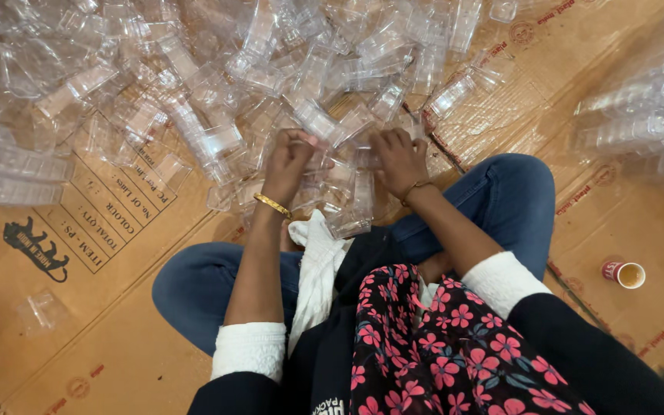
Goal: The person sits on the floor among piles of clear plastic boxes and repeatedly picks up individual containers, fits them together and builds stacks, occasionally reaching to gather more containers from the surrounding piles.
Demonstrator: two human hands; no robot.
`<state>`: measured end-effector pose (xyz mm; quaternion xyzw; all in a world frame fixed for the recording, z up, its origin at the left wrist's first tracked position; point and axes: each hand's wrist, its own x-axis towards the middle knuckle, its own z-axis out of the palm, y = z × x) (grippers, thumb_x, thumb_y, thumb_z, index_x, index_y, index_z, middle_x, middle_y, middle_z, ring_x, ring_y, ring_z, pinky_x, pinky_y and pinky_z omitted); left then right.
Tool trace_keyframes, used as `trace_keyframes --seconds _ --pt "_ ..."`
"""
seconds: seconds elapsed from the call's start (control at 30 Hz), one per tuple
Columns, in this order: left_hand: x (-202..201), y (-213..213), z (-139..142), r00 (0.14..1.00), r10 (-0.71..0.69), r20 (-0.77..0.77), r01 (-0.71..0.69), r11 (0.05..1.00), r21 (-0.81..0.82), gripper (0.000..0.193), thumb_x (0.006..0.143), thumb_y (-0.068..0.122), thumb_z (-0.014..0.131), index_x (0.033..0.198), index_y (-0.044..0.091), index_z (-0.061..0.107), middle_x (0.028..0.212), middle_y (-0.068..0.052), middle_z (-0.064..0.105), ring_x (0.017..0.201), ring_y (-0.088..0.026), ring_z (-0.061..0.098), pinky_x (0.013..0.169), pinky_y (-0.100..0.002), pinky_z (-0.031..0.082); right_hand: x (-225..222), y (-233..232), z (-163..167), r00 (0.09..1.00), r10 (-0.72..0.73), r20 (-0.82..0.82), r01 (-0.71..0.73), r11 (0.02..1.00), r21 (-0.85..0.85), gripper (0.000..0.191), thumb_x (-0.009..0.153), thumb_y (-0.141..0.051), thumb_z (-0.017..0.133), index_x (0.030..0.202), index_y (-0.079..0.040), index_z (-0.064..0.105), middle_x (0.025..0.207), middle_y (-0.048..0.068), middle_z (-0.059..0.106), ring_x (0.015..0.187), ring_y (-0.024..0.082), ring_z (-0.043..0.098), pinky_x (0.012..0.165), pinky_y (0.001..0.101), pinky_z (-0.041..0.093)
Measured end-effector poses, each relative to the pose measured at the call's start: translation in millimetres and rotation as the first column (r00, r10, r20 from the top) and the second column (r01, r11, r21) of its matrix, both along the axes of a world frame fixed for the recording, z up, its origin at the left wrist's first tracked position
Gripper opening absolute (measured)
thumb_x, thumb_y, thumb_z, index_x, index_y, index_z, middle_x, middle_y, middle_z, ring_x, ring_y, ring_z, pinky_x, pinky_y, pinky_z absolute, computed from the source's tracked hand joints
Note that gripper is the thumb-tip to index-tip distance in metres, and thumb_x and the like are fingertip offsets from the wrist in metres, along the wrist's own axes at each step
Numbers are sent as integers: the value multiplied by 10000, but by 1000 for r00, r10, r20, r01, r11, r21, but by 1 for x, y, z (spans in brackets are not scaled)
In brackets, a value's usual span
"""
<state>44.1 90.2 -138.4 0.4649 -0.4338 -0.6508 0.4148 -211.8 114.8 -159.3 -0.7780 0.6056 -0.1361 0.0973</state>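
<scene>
the person wears blue jeans (501,192) and a dark top whose black sleeves end in white ribbed cuffs (249,347), pushed up to leave both forearms bare, and a black cloth printed with pink and red flowers (439,346) hangs down the front, with a piece of white fabric (318,261) lying beside it over the lap. the left hand (290,157) has a broad gold bangle (272,204) at its wrist. the right hand (397,157) has a thinner gold bangle (415,187) at its wrist.
</scene>
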Motion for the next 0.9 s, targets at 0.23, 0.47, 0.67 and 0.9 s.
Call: trace_keyframes --seconds 0.23,0.47,0.67,0.9 --pt "-8 8 -6 819 -339 464 333 938 98 704 903 534 693 1444 120 517 1058 -148 722 905 -166 664 789 -323 533 -14 9 23 901 121 417 -132 991 -2 685 723 62 681 1365 -151 569 1428 202 454 1386 414 406 1177 487 371" --pt "-18 18 26 710 -566 419 551 817 171 1010 824 624 666 1613 140 261 1490 -196 509 1289 -298 568 1046 -399 462 1 11 64 736 506 450 -583 811 42 936 608 157 523 1500 -113 440 1555 232 383 1468 438 344 1219 506 309" --pt "-26 19 8 569 -618 543 568 772 285 842 968 655 533 1600 119 384 1505 -198 564 1403 -313 540 1174 -387 405 1 17 78 743 403 535 -520 850 82 864 700 193 499 1492 -149 486 1577 151 502 1513 354 414 1252 442 346" --pt "-17 8 25 956 -237 -174 251 966 63 702 1016 547 525 1559 133 365 1470 -194 530 1264 -342 557 1036 -478 469 14 -40 20 633 -337 697 249 941 228 435 911 -56 607 1342 -58 559 1304 140 623 1279 317 591 1067 403 498"
